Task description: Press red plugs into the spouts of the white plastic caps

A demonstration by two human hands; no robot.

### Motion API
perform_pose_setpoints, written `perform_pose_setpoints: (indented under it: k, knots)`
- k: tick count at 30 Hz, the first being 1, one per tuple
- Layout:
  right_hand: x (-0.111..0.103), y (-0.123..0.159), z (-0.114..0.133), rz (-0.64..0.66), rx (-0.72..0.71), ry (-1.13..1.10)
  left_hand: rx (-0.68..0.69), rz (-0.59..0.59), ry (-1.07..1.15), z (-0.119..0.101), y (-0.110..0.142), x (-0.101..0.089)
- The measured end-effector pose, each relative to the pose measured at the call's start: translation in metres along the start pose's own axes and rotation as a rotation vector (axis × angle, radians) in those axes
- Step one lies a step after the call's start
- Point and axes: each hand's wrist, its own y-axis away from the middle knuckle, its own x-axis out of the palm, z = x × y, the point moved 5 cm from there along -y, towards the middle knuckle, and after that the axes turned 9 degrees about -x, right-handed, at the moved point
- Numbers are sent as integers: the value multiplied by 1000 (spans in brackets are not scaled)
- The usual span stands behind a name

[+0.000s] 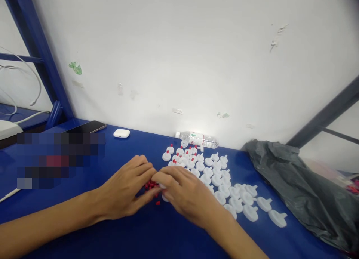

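My two hands meet over a small pile of red tips (150,185) on the blue table. The right hand (185,193) is closed, its fingers curled round a white spouted cap (165,197) that shows only in part. Against it, the left hand (127,188) brings thumb and fingers together; whatever they pinch is hidden. One loose red tip (157,203) lies just below the hands. Beyond and to the right, many white spouted caps (235,204) are spread out. At the back, several white caps with red tips (179,152) on their spouts stand together.
A clear plastic bottle (196,138) lies along the wall. A white earbud case (121,133) and a dark phone (86,127) are at the back left. Dark grey plastic sheeting (303,191) covers the right side. Blue frame posts (46,57) rise at the left.
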Motion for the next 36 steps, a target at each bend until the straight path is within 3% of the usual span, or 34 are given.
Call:
perform_pose_setpoints:
  k: [3,6,10,13,16,19,21,29,36]
  knots:
    - [-2,-3,7,-44,-29,-18,92,-19,8,-6,1,-1]
    - [-6,-5,6,-61,-28,-72,66,11,58,-5,-1,-1]
    - [-11,-8,5,-80,-62,-27,-163,-9,236,3,-1,-3]
    - [-20,2,-9,-90,-70,106,-451,-26,447,21,3,-3]
    - [-40,26,-52,-145,143,248,-660,-105,556,44,5,-8]
    - [-55,57,-102,-68,487,340,-590,-99,327,54,-3,-12]
    - [-55,71,-123,19,587,327,-548,-37,144,57,-7,-9]
    - [-23,100,-147,272,666,228,-503,146,-232,70,-5,13]
    - [-22,103,-150,358,723,171,-529,231,-273,70,1,21]
